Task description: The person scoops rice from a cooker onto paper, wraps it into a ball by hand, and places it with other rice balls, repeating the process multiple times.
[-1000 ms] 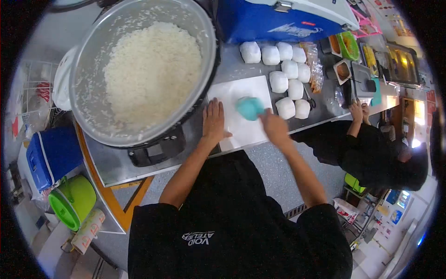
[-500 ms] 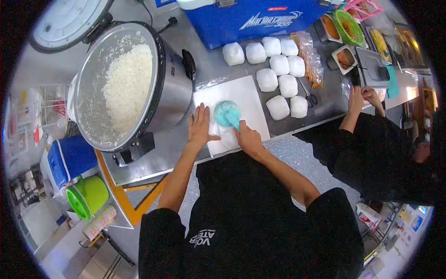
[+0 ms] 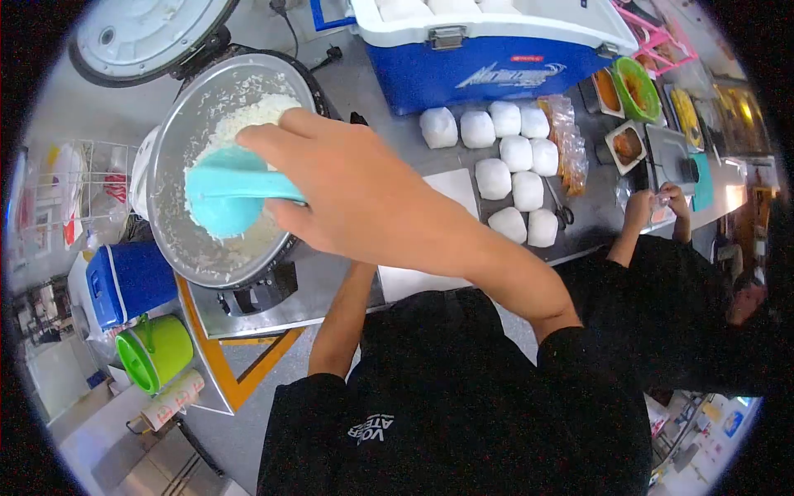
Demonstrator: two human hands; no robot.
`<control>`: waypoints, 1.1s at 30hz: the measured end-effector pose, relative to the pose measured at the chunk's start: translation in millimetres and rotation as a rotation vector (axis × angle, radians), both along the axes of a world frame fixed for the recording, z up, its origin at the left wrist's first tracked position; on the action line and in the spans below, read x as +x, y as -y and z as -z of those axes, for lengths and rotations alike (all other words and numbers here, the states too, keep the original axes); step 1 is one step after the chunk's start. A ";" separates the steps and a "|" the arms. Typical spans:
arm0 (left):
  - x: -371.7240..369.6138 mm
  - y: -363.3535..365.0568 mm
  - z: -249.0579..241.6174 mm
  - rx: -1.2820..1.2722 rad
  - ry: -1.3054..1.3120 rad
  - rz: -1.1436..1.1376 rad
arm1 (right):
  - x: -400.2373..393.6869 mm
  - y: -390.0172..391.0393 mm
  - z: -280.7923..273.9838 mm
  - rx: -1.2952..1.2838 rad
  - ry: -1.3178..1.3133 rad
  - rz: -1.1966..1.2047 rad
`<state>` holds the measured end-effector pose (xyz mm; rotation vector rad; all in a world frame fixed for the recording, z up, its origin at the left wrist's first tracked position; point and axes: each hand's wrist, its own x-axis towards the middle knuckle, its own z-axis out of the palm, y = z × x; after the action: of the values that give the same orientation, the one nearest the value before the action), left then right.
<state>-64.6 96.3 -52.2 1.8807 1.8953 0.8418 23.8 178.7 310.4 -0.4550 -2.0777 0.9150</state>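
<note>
My right hand [image 3: 356, 186] grips the handle of a turquoise scoop [image 3: 223, 194] over the open rice cooker [image 3: 186, 256]. White rice [image 3: 260, 112] lies in the pot behind the scoop. My left hand is hidden beneath my right forearm; only the left forearm [image 3: 343, 318] shows, reaching toward the counter. White paper sheets [image 3: 413, 283] lie on the metal counter, partly covered by my right arm. Several white wrapped bundles [image 3: 515, 155] sit to the right of the paper.
A blue and white cooler [image 3: 496, 70] stands at the back with white bundles inside. Scissors [image 3: 564, 213] and small bags of orange sauce [image 3: 569, 149] lie beside the bundles. At the right, a co-worker's hands [image 3: 653, 205] hold something small. Food containers [image 3: 624, 145] stand behind them.
My right hand has lifted the scoop off the paper and carried it left, over the rice pot. My left hand has gone out of sight under my right arm. The view has shifted, showing the cooler's inside.
</note>
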 end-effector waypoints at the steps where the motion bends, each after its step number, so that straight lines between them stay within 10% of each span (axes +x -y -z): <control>1: 2.6 -1.4 2.1 0.012 0.014 -0.011 | -8.5 -5.4 1.1 0.009 -0.046 -0.038; 5: 6.7 -3.2 5.3 0.048 0.053 -0.030 | 10.4 -51.2 18.3 0.158 -0.238 0.087; 9: 4.3 2.8 9.5 0.085 0.053 -0.008 | 67.7 -73.9 157.7 -0.273 0.137 0.390; 14: 9.7 6.1 -6.2 0.077 0.005 0.000 | 80.0 -45.7 301.1 -0.363 0.523 0.146; 23: 17.2 10.3 -21.9 0.062 0.135 -0.105 | 42.9 -38.7 316.1 -0.057 0.690 0.012; 28: 24.9 2.9 -77.0 -0.305 0.318 -0.276 | 74.2 -38.8 306.2 -0.376 0.711 -0.210; 33: 19.3 3.3 -89.6 -0.362 -0.251 -0.072 | 155.0 -61.8 312.1 -0.047 1.044 -0.077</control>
<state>-45.3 92.9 37.4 1.7644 2.1021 0.2613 178.7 240.6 -1.7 -1.0429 -3.0142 0.8511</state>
